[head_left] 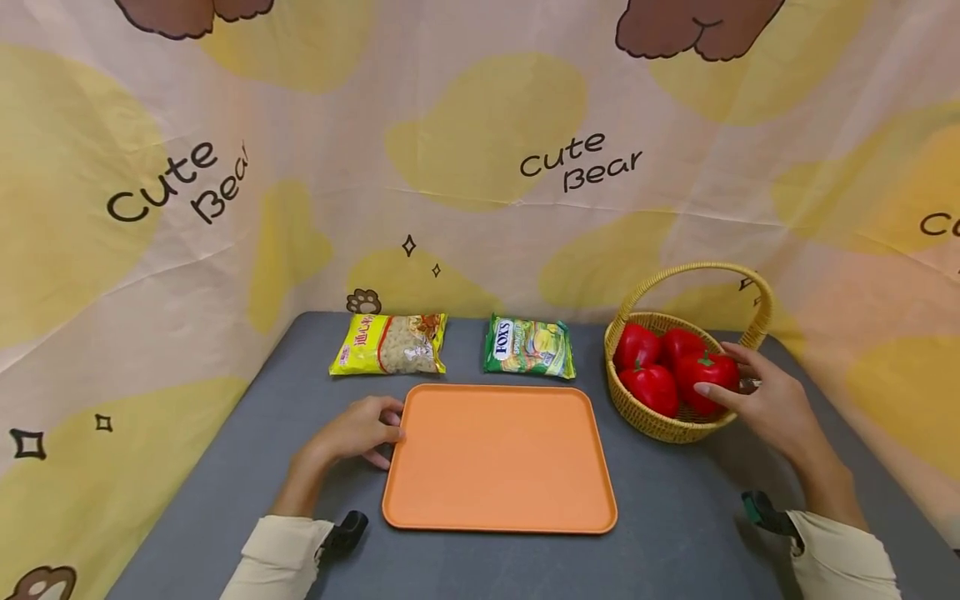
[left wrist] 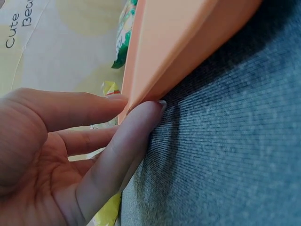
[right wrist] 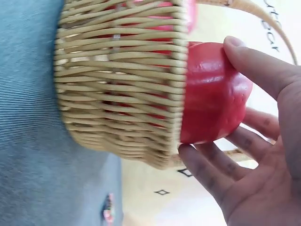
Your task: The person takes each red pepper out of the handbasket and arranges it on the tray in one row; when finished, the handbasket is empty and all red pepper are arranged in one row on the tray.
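My left hand (head_left: 360, 432) is at the left edge of an orange rectangular tray (head_left: 498, 458). In the left wrist view, its thumb and a finger pinch the tray's rim (left wrist: 176, 61). My right hand (head_left: 776, 400) reaches over the right side of a yellow wicker basket (head_left: 660, 428) with a tall arched handle. It holds a red bell pepper (head_left: 707, 383) with a green stem, thumb on one side and fingers on the other. In the right wrist view this pepper (right wrist: 211, 96) sticks up above the woven rim. More red bell peppers (head_left: 649, 390) lie beside it inside the basket.
Behind the tray, a yellow bag of pale snack pieces (head_left: 408, 346) lies at the left. A green FOX'S candy bag (head_left: 529, 347) lies to its right. Everything rests on a grey table (head_left: 675, 517), with a printed cloth (head_left: 480, 167) hanging behind and at the sides.
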Tool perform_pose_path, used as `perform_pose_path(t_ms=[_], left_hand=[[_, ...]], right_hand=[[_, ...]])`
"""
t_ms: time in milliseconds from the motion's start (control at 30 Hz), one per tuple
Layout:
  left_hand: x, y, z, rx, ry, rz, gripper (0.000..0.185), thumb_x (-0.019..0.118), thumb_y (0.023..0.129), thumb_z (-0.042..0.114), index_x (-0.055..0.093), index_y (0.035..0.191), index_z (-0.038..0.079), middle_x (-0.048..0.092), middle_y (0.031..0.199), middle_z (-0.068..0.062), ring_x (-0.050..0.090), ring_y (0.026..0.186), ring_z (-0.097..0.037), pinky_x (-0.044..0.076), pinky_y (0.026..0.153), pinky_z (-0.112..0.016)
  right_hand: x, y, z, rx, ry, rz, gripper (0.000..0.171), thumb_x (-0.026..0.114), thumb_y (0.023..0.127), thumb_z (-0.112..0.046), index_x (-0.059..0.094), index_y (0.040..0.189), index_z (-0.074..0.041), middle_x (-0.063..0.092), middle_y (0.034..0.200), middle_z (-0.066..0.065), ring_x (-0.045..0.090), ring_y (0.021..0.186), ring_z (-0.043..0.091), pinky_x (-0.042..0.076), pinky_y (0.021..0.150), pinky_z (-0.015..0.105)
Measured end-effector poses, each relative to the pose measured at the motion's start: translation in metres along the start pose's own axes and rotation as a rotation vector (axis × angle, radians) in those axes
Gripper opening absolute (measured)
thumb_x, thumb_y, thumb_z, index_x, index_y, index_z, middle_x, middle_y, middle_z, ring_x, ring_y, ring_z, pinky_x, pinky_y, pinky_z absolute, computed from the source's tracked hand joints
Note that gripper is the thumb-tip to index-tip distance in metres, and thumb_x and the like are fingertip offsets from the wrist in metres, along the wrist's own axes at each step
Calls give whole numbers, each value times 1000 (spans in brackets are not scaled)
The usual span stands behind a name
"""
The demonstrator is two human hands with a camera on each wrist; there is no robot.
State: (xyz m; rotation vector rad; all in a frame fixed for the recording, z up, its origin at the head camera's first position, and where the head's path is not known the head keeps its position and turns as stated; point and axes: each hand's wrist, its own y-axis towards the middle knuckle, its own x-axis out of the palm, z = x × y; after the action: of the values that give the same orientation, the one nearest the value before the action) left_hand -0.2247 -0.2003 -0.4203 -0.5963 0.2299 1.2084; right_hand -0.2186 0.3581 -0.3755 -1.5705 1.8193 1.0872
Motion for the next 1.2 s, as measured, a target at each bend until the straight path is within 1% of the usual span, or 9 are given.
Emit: perform_pose_path(t_ms=[133, 267, 367, 433, 533, 733, 967, 1133, 1200], left_hand=[[-1, -1, 1, -5, -6, 8, 49, 67, 88, 5, 50, 133, -5, 57, 105, -13, 61, 86, -21, 61, 58, -38], [-2, -2, 3, 7, -2, 7, 48, 66, 88, 5, 50, 133, -5, 57, 105, -14, 61, 85, -21, 61, 58, -38], [-2, -2, 3, 19, 2, 8, 47, 65, 89, 5, 51, 132, -4, 57, 105, -14, 62, 84, -21, 61, 58, -37], [-1, -2, 4, 27, 5, 7, 46, 65, 89, 6, 51, 132, -4, 57, 104, -14, 62, 84, -21, 61, 58, -37], [-1, -1, 3, 33, 13, 3, 46, 64, 90, 6, 51, 132, -4, 58, 104, -14, 62, 83, -20, 61, 58, -37], [-1, -2, 2, 50, 6, -12, 47, 63, 91, 6, 48, 134, -5, 58, 108, -15, 63, 85, -21, 61, 59, -37], [1, -1, 0, 25, 6, 7, 46, 62, 91, 3, 49, 134, -3, 57, 107, -14, 63, 83, -21, 61, 59, -37], [0, -3, 0, 31, -2, -5, 47, 61, 91, 3, 48, 135, -4, 57, 107, -16, 63, 83, -21, 61, 59, -37], [-1, -4, 0, 41, -6, -13, 47, 61, 91, 3, 47, 136, -4, 57, 108, -16, 63, 84, -21, 61, 59, -37]], right_hand=[[-10, -4, -8, 18, 36, 19, 81, 73, 83, -46, 39, 148, -13, 53, 133, 21, 56, 108, 36, 45, 66, 13], [-18, -7, -16, -4, 100, 31, 78, 75, 84, -39, 40, 149, -14, 52, 131, 18, 56, 98, 4, 44, 66, 5], [-20, -8, -24, -21, 127, 36, 75, 75, 84, -36, 41, 148, -15, 50, 130, 8, 50, 90, -13, 45, 68, 3], [-19, -10, -29, -38, 127, 38, 74, 76, 84, -36, 43, 147, -17, 47, 128, 2, 52, 89, -13, 45, 69, 2], [-17, -12, -39, -73, 127, 44, 71, 76, 83, -35, 45, 145, -19, 46, 126, -4, 54, 92, -5, 44, 72, 1], [-5, -14, -58, -215, 212, 53, 67, 81, 80, -20, 51, 140, -19, 48, 124, -4, 50, 105, 4, 44, 82, 1], [19, -15, -75, -343, 218, 45, 70, 86, 73, -16, 54, 135, -21, 52, 127, -4, 53, 102, 4, 48, 81, 5], [38, -13, -84, -376, 246, -9, 71, 86, 73, -19, 53, 135, -21, 52, 128, -4, 52, 108, 5, 53, 83, 14], [45, -13, -88, -375, 253, -37, 72, 86, 72, -22, 52, 136, -23, 52, 130, -6, 51, 111, 6, 57, 83, 24]])
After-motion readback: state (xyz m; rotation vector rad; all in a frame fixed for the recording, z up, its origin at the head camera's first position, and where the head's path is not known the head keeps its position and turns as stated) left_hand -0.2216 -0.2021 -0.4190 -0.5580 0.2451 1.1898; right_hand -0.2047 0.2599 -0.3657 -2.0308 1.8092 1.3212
